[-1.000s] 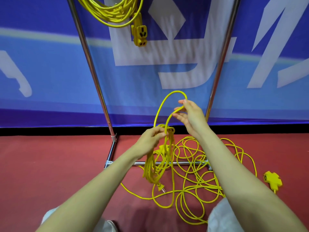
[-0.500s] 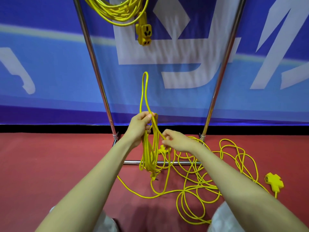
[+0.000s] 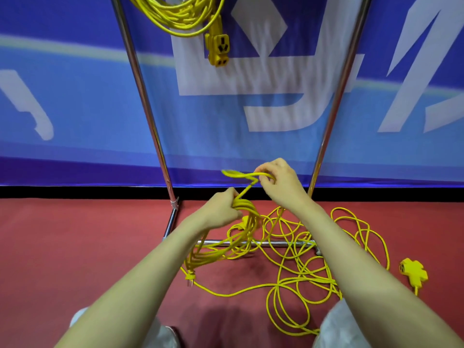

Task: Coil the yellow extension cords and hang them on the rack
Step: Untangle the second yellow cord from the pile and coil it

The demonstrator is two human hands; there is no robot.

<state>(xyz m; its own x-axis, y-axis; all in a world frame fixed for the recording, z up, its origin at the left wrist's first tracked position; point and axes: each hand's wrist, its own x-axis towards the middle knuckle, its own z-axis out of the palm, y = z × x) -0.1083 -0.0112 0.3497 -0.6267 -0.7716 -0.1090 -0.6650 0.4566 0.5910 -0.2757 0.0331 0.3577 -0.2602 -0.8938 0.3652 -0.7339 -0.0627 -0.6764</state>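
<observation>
My left hand (image 3: 222, 210) grips a bundle of yellow cord loops (image 3: 226, 247) that hang down and to the left, the plug (image 3: 190, 277) dangling at their low end. My right hand (image 3: 281, 183) pinches a fresh bend of the same cord (image 3: 238, 174), held flat just above and to the right of the left hand. The rest of the yellow extension cord (image 3: 301, 272) lies tangled on the red floor, ending in a yellow socket block (image 3: 413, 270) at the right. A coiled yellow cord (image 3: 180, 16) hangs from the metal rack (image 3: 148, 116) at the top, its socket (image 3: 218, 50) dangling.
The rack's two chrome uprights rise on either side of my hands, the right one (image 3: 336, 96) close behind my right hand, and its base bar (image 3: 276, 243) crosses the floor under the tangle. A blue banner (image 3: 75, 109) stands behind. My knees (image 3: 341, 327) show at the bottom.
The tall loop held up by the left hand has come down. My right hand rose from below the left hand and now holds a new flat bend of cord above it; the bundle swung left.
</observation>
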